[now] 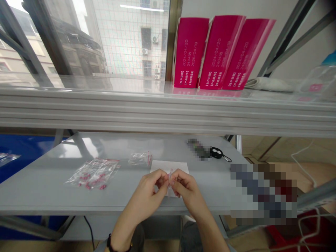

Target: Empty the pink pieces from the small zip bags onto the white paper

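Note:
My left hand and my right hand meet over a white sheet of paper near the front of the table. Between their fingertips they pinch a small clear plastic bag, held upright with a trace of red on it. Its contents are too small to make out. To the left lies a larger clear zip bag with several small pink-red pieces in it. Just beyond the paper's left corner is another small clear bag with a red edge.
Above the table's back runs a wide shelf edge. Pink boxes stand on that shelf beside a folded cloth and a clear container. A black key fob lies at the table's back right. Blurred-out patches cover things at right.

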The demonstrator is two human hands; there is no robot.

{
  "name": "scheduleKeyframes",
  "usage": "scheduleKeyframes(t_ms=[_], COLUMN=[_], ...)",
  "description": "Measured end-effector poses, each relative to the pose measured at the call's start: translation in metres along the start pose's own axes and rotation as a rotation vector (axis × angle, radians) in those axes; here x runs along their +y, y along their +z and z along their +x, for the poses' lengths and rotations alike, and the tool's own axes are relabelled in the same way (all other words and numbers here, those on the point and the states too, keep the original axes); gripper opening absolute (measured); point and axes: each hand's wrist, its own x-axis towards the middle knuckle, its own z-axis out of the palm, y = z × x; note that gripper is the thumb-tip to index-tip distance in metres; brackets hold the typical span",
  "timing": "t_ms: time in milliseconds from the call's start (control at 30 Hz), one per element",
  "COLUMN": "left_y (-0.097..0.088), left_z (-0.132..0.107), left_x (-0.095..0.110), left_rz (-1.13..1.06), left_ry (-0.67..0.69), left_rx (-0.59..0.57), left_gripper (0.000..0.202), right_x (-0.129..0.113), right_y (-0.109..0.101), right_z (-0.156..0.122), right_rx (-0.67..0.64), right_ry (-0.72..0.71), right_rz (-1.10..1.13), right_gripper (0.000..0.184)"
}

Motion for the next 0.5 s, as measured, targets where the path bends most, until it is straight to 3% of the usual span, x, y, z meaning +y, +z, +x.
scheduleKeyframes(t_ms=[300,500], left_y=[0.006,0.01], left_z=[0.0,-0.001], left_x=[0.006,0.004], left_rz=[0.048,0.072], left_ry=[0.115,0.1], left_rx=[0.0,0.055], left_gripper=[0.026,0.028], right_x=[-0.002,-0.006], right_y=[0.004,0.002], right_z=[-0.001,-0.002], right_rx=[-0.003,-0.028], right_ry=[-0.012,-0.027], right_rz=[0.008,-0.062], right_gripper=[0.033,0.037])
